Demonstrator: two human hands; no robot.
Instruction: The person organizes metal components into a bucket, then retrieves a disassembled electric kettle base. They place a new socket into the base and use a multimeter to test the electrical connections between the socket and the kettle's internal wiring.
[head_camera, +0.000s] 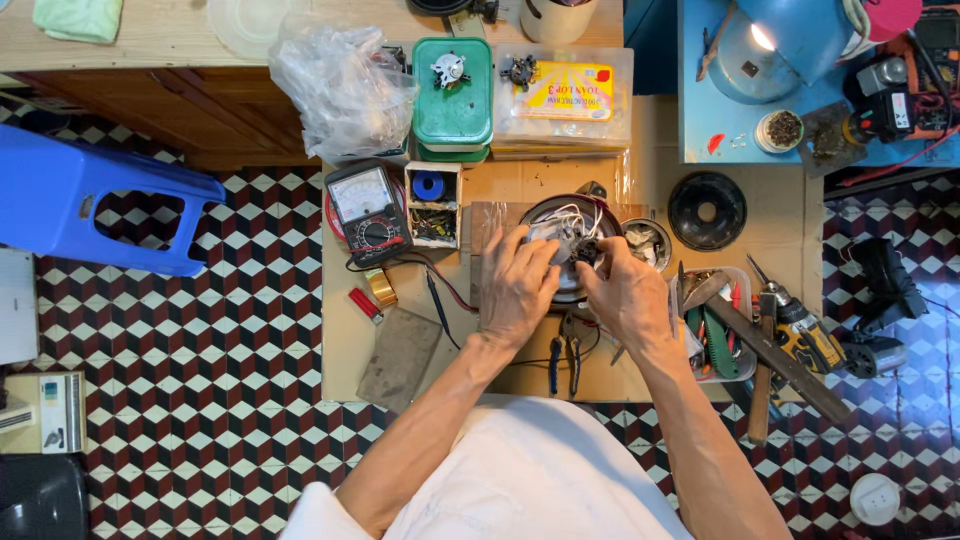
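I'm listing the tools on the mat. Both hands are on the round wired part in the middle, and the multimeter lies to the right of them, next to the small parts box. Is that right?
Not quite. In the head view, the multimeter lies to the left of the hands, not the right. The rest holds: the left hand and right hand are on the round wired part, and the multimeter sits beside the small parts box.
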